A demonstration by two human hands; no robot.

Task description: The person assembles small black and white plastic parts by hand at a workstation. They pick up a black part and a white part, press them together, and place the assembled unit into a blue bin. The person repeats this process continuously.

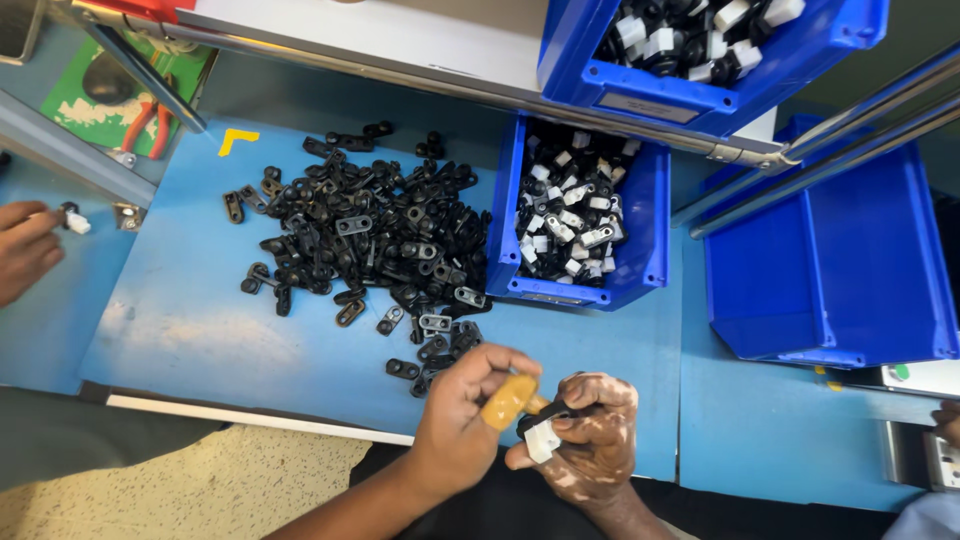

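Near the front edge of the blue table (200,330): both of the person's hands work close together.
Left hand (455,415): fingers curled tight around a tan tool handle (508,400), its tip pointing at the other hand.
Right hand (590,440): fingers pinched on a small part, a black clip (548,413) with a white piece (542,440) at the thumb.
Loose parts: a heap of black clips (370,225) spreads over the table just beyond the hands.
Bins: a blue bin (650,210) of joined black-and-white parts sits right of the heap; another such bin (850,30) on the shelf above; a third blue bin (840,270) far right.
Far left: another person's hand (25,250) holds a small white part (76,222).
Back left: red-handled pliers (150,125) on a green mat.
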